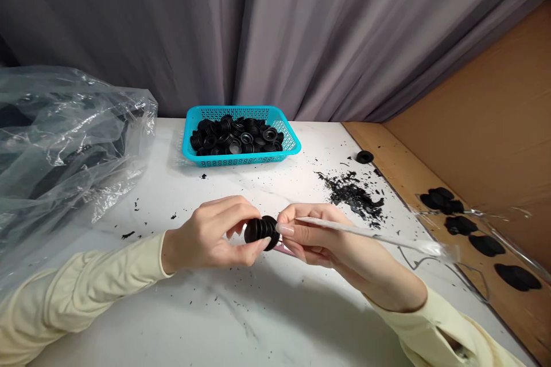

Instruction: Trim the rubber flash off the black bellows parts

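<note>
My left hand pinches a small black ribbed rubber part between thumb and fingers, holding it sideways above the white table. My right hand is closed, its fingertips against the right end of that part. A long thin tool with a whitish, plastic-wrapped-looking handle lies across my right hand and points back toward the wrist. Its working tip is hidden by the fingers and the part. A bit of something pinkish shows below the right fingertips; I cannot make out what it is.
A blue perforated basket full of similar black parts stands at the back. Black shavings are heaped on the right, near one loose black part. Flat black pieces lie on the wooden strip. Clear plastic sheeting covers the left.
</note>
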Demonstrator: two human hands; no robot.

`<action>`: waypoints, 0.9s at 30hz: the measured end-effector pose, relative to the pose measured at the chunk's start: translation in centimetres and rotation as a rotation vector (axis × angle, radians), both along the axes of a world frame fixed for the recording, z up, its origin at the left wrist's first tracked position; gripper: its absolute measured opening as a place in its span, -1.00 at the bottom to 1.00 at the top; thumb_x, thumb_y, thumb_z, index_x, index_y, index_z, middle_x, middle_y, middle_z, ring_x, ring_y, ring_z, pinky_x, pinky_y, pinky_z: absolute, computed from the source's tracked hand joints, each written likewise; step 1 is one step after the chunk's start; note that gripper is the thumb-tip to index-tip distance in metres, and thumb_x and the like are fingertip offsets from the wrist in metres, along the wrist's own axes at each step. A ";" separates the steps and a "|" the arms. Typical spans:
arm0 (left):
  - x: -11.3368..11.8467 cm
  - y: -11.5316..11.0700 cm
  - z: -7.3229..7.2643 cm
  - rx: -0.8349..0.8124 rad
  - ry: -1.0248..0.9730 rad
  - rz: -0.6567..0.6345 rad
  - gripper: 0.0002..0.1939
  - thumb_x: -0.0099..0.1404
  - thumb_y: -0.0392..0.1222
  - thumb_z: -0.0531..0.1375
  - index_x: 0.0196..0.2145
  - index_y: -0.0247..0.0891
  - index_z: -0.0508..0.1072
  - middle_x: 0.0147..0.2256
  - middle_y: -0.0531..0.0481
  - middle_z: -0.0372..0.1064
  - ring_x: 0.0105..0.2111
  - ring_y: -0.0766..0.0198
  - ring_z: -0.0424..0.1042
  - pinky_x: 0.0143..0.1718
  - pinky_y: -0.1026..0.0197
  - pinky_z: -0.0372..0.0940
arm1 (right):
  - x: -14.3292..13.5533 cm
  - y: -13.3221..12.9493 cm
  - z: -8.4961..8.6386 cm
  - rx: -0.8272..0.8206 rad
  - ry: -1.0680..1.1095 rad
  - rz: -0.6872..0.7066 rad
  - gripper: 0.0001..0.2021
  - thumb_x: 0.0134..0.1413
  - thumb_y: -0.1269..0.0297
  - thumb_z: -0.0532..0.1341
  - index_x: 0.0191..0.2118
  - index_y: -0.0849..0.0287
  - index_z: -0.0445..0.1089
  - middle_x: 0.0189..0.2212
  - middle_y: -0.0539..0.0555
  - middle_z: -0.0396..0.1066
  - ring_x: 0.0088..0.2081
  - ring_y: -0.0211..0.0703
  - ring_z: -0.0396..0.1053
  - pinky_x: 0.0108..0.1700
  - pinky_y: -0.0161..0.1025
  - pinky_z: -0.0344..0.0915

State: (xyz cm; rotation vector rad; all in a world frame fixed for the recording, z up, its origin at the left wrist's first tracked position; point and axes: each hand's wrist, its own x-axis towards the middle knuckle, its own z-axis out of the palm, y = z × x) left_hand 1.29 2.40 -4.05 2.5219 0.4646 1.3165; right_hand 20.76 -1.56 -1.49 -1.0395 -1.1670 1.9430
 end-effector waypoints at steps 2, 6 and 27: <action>0.1 -0.1 0.0 0.052 -0.009 0.033 -0.88 0.11 -0.45 0.18 -0.42 -0.32 0.31 -0.61 0.09 0.25 -0.64 0.43 0.11 -0.67 0.34 0.14 | -0.1 0.2 0.2 -0.030 0.017 0.005 -0.74 0.14 0.24 0.25 -0.48 0.26 0.29 -0.70 -0.11 0.11 -0.63 -0.41 -0.10 -0.56 -0.34 -0.24; 0.1 -0.4 0.2 0.095 0.023 0.049 -0.86 0.15 -0.46 0.17 -0.44 -0.29 0.29 -0.63 0.11 0.22 -0.65 0.43 0.10 -0.66 0.35 0.13 | -0.1 0.7 -0.5 -0.126 0.159 0.059 -0.79 0.13 0.34 0.22 -0.50 0.26 0.29 -0.76 -0.16 0.04 -0.69 -0.45 -0.17 -0.59 -0.36 -0.23; -0.1 -0.9 1.0 -0.067 0.046 0.038 -0.82 0.13 -0.47 0.10 -0.56 -0.28 0.28 -0.69 0.13 0.21 -0.69 0.45 0.06 -0.69 0.37 0.07 | 1.3 -0.3 2.3 0.412 -0.417 -0.175 -0.64 0.24 0.01 0.12 -0.23 0.16 0.54 -0.66 -0.02 0.32 -0.60 -0.23 0.26 -0.41 -0.22 0.27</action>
